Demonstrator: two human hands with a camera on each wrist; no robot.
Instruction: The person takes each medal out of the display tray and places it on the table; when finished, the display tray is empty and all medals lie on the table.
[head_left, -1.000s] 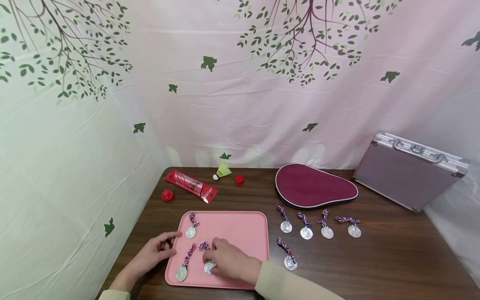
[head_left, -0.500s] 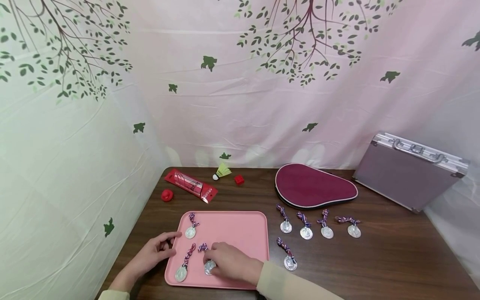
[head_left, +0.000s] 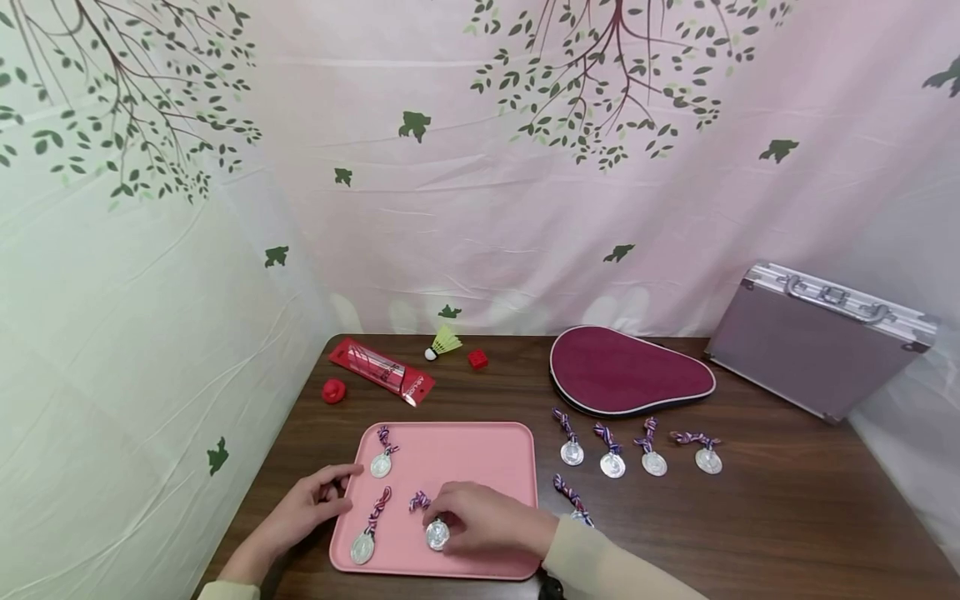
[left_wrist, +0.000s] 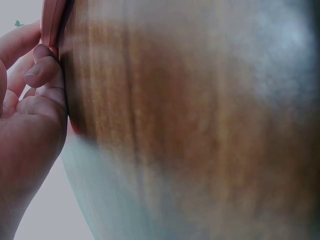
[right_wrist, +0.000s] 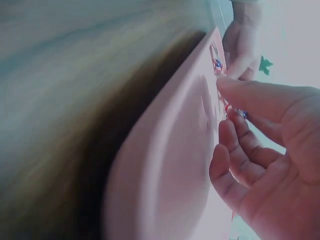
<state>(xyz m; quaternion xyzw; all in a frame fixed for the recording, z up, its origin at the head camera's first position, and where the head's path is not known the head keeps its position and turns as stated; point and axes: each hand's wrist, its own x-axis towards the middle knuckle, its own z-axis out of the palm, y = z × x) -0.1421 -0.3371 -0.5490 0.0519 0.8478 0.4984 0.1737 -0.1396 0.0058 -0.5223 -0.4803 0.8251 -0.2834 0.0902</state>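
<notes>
My right hand (head_left: pixel 487 518) is over the pink tray (head_left: pixel 480 442), its thumb and fingers pinching a silver medal (head_left: pixel 438 535) at the disc's edge. The medal's knotted striped ribbon (head_left: pixel 419 501) trails beyond it on the tray. Along the tray's left side lie two more silver medals, one near the far corner (head_left: pixel 381 464) and one near the front (head_left: pixel 362 547). My left hand (head_left: pixel 309 506) rests against the tray's left rim, index finger and thumb touching it. In the left wrist view those fingertips meet the tray edge (left_wrist: pixel 51 20). The right wrist view hides the pinched disc behind my fingers.
Right of the tray lie several medals with knotted ribbons (head_left: pixel 612 463); my sleeve partly covers the nearest (head_left: pixel 573 498). Behind are a maroon paddle case (head_left: pixel 630 371), silver briefcase (head_left: pixel 817 342), shuttlecock (head_left: pixel 444 342), red brick (head_left: pixel 477 359), red packet (head_left: pixel 381 371) and small red object (head_left: pixel 333 391).
My right hand has moved slightly to the right, and the medal at its fingertips has shifted right with it along the tray. My left hand has stayed at the tray's rim.
</notes>
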